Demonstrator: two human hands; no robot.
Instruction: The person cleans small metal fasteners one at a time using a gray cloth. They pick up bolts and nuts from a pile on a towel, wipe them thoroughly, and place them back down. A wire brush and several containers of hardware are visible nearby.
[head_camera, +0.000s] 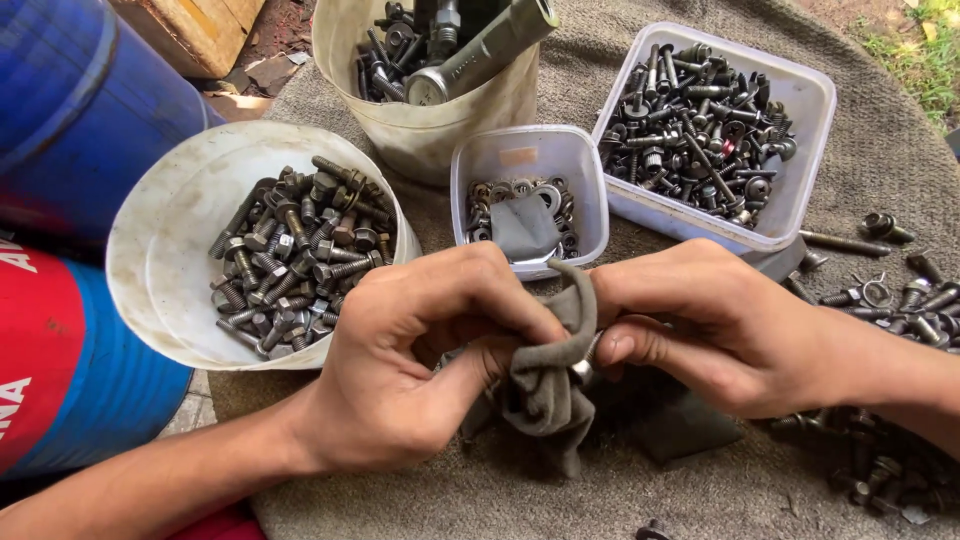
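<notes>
Both hands meet low in my view — left hand (420, 350) pinching a grey rag (545, 385), right hand (720, 325) pinching a small metal part (583, 372) wrapped in it, above the burlap cloth (880, 130). Behind them — round tub of bolts (160, 260), small square tub of washers (525, 160), larger box of bolts (810, 100).

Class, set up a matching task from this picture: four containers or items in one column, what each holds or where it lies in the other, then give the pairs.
1. Round white bowl
2. Small square tub
3. Large rectangular tub
4. Grey rag

A. Washers and a folded grey cloth
B. Pinched between both hands
C. Thick short bolts, at the left
D. Dark long bolts, at the upper right

Pairs: 1-C, 2-A, 3-D, 4-B
</notes>
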